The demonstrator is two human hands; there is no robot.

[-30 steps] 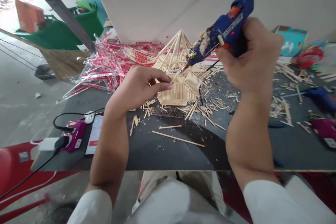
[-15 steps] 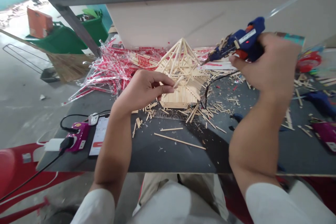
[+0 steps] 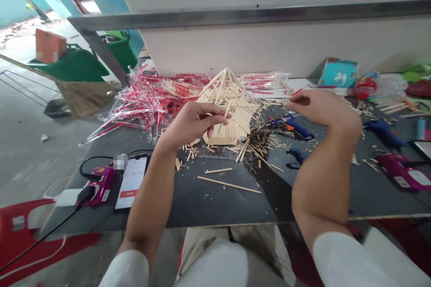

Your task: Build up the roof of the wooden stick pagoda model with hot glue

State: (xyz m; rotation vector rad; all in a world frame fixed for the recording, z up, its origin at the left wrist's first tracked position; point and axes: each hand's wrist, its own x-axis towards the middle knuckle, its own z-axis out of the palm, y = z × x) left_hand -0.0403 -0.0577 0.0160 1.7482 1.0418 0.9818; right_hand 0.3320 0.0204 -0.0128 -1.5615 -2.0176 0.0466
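Note:
Between the thumb and fingers of my left hand [image 3: 198, 121] is a short thin wooden stick [image 3: 228, 108], held up in front of the stick model [image 3: 232, 128]. The model is built of pale sticks, with a pointed open frame above a slatted base. My right hand [image 3: 319, 106] hovers over the table to the right of the model, its fingers loosely curled and no tool in them. Below it a blue glue gun [image 3: 298, 128] lies on the table, its dirty nozzle end toward the model.
Loose sticks [image 3: 229, 184] and offcuts litter the dark table [image 3: 202, 208]. Red-and-clear plastic wrappers [image 3: 134, 103] are heaped at back left. A phone [image 3: 132, 184] and a purple power socket [image 3: 103, 184] lie at left. Another blue glue gun [image 3: 384, 132] sits at right.
My right hand has put the glue gun down on the table, let go of it and drawn back. My left hand still holds the stick by the model. The view has tilted up slightly.

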